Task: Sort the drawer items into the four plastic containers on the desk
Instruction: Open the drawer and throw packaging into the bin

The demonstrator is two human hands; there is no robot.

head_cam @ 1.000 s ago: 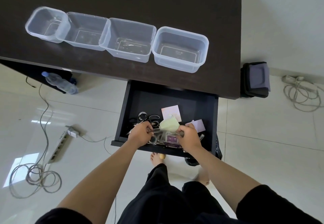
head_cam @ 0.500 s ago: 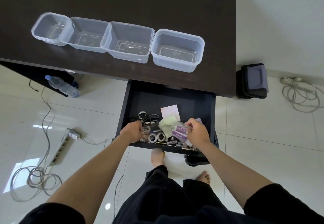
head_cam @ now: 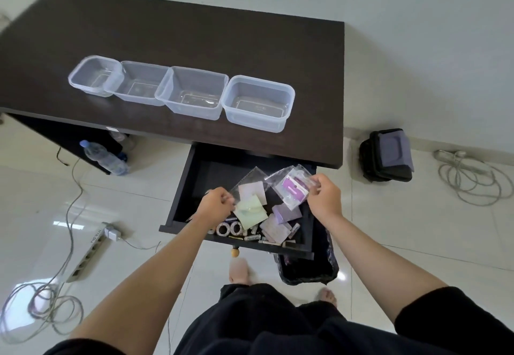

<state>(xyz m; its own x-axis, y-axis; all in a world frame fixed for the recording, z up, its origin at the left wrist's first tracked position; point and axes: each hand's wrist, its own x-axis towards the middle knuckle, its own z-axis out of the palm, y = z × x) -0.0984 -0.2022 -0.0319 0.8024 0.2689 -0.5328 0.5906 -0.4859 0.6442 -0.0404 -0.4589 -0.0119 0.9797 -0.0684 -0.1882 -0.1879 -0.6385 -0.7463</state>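
Head: both packets (head_cam: 292, 189) now lifted.

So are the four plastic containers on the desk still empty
Empty, as far as shows. All four plastic containers show only their bare clear bottoms on the desk; the items remain in the open drawer or in hand.

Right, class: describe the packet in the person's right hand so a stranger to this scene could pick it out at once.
Find the dark desk and the open drawer under its front edge. Above the drawer's right side, the right hand pinches a clear plastic packet. Unlike the pale green packet at the left hand, it holds a bright purple card.
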